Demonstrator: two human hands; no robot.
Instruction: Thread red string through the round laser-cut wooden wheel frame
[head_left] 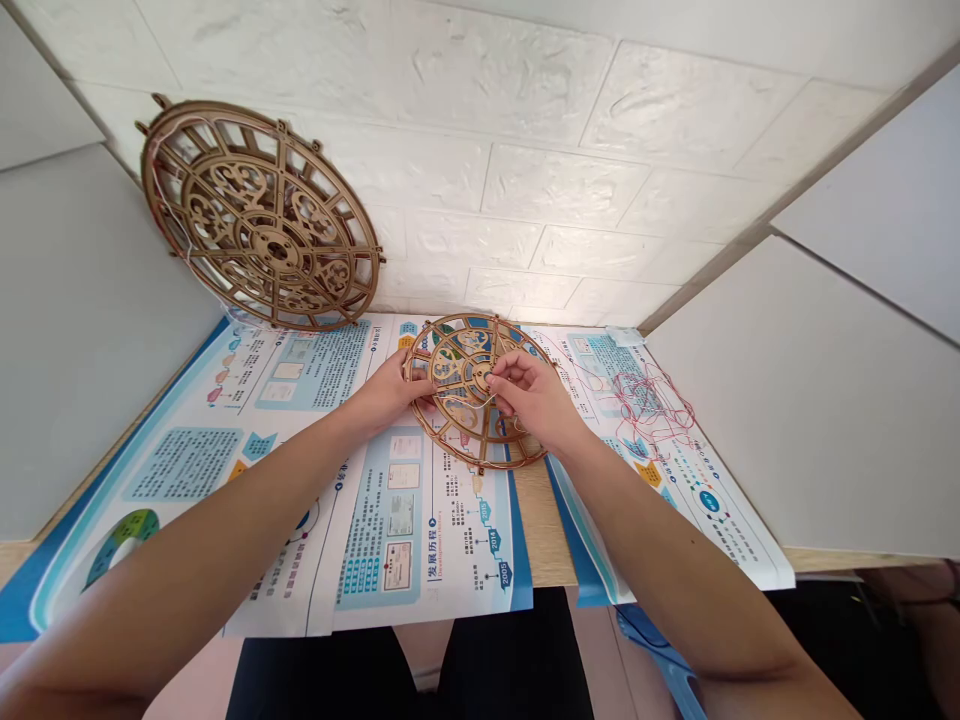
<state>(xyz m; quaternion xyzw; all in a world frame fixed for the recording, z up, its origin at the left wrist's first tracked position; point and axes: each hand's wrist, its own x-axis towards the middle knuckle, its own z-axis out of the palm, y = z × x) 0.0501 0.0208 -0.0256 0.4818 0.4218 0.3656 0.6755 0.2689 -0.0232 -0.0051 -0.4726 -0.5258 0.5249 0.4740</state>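
A round, gold-brown openwork disc [450,440] with scroll patterns and spokes is held a little above the table, between both hands. My left hand [405,388] is closed on its left rim, thumb on top. Near the disc's hub, my right hand [529,395] pinches the end of a thin pale wire [474,404]. That wire runs left across the face of the disc toward my left thumb. More wire follows the lower rim. The right fingertips cover part of the hub.
Similar larger discs [276,250] lean stacked against the white brick-patterned wall [525,190] at left. A tangle of red and white wire [652,400] lies at right. Printed posters [300,420] cover the wooden table [544,530]. White panels [817,400] stand on both sides.
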